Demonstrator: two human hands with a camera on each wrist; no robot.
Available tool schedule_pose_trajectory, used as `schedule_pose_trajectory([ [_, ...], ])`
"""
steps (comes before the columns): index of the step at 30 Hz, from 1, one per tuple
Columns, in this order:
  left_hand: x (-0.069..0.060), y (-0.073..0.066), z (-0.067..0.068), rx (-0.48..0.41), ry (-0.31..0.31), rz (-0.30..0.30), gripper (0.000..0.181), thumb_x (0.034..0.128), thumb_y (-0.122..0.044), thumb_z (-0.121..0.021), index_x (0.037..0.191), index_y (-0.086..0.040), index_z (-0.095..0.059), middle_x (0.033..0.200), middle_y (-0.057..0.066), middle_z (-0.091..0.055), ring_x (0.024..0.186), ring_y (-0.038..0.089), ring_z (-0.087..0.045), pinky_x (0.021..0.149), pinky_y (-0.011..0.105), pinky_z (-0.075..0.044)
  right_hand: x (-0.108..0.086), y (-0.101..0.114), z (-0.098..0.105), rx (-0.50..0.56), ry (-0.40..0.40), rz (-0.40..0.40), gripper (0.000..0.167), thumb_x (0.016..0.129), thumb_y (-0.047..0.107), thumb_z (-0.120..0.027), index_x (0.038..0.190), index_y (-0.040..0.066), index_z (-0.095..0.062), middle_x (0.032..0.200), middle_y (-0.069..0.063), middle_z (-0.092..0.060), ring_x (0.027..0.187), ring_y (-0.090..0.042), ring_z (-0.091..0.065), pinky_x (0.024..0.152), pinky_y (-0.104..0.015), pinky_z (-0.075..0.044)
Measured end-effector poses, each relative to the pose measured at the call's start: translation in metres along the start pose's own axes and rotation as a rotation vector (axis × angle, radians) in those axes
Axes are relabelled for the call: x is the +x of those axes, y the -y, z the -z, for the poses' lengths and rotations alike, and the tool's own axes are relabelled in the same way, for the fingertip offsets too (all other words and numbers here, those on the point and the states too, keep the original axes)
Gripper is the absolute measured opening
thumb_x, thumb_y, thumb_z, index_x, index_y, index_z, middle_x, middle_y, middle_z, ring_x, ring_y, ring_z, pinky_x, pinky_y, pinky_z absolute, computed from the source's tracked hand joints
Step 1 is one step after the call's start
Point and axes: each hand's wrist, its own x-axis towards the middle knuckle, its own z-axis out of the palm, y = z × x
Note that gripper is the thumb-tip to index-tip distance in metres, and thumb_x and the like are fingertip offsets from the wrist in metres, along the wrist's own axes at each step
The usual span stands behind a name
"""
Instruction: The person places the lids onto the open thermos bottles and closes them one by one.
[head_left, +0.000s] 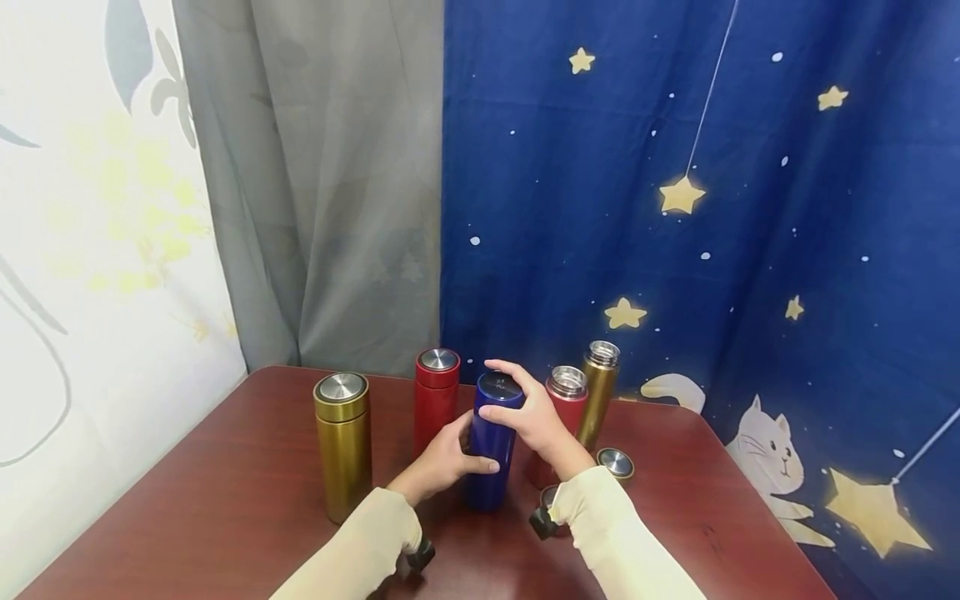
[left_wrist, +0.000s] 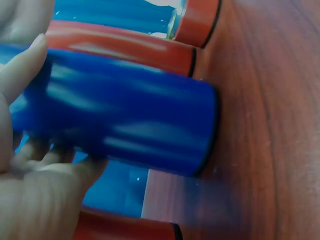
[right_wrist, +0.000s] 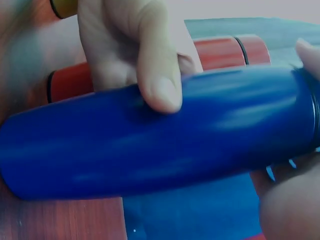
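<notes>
A blue thermos (head_left: 489,479) stands roughly upright between both hands, with a dark top face on its lid (head_left: 501,385). My left hand (head_left: 444,458) grips its body, the thumb (right_wrist: 162,92) across the near side and fingers behind. Higher up, my right hand (head_left: 534,417) holds the lid, fingers and thumb on opposite sides. In the right wrist view, a dark seam shows near the lid end of the blue thermos (right_wrist: 150,145). Whether the base of the blue thermos (left_wrist: 150,115) touches the table is hard to tell.
A gold thermos (head_left: 345,458) and a red thermos (head_left: 437,400) stand lidded on the left. Behind my right hand are a lidless red thermos (head_left: 568,404) and a lidless gold one (head_left: 597,400). Loose lids (head_left: 615,462) lie on the table (head_left: 675,533). Curtains (head_left: 555,208) hang behind.
</notes>
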Motion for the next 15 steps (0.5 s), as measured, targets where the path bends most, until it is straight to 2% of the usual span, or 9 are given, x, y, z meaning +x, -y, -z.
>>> schedule_pose_trajectory([
  [5,0.0,-0.001,0.007,-0.076,0.083,0.028,0.076,0.0813,-0.009,-0.078,0.146,-0.012,-0.039,0.129,0.011,-0.059,0.116,0.028,-0.059,0.095,0.047,-0.048,0.001,-0.001,0.005,0.132,0.091,0.033,0.065,0.083,0.006,-0.074,0.142,0.012,-0.048,0.134,-0.018,-0.054,0.114,-0.029,-0.057,0.094,-0.04,-0.049],
  [10,0.002,0.001,0.011,-0.115,0.134,0.059,0.077,0.0816,-0.009,-0.078,0.147,-0.011,-0.037,0.131,0.011,-0.057,0.118,0.028,-0.057,0.097,0.047,-0.046,0.001,-0.004,0.011,0.171,0.164,0.056,0.062,0.084,0.008,-0.072,0.142,0.008,-0.048,0.136,-0.018,-0.052,0.117,-0.031,-0.055,0.098,-0.041,-0.046],
  [15,0.0,0.004,0.014,-0.166,0.169,0.092,0.076,0.0818,-0.008,-0.077,0.147,-0.01,-0.037,0.133,0.012,-0.056,0.12,0.029,-0.054,0.098,0.047,-0.045,0.001,-0.004,0.012,0.214,0.217,0.044,0.065,0.084,0.004,-0.07,0.144,0.006,-0.044,0.139,-0.019,-0.05,0.12,-0.029,-0.054,0.1,-0.041,-0.044],
])
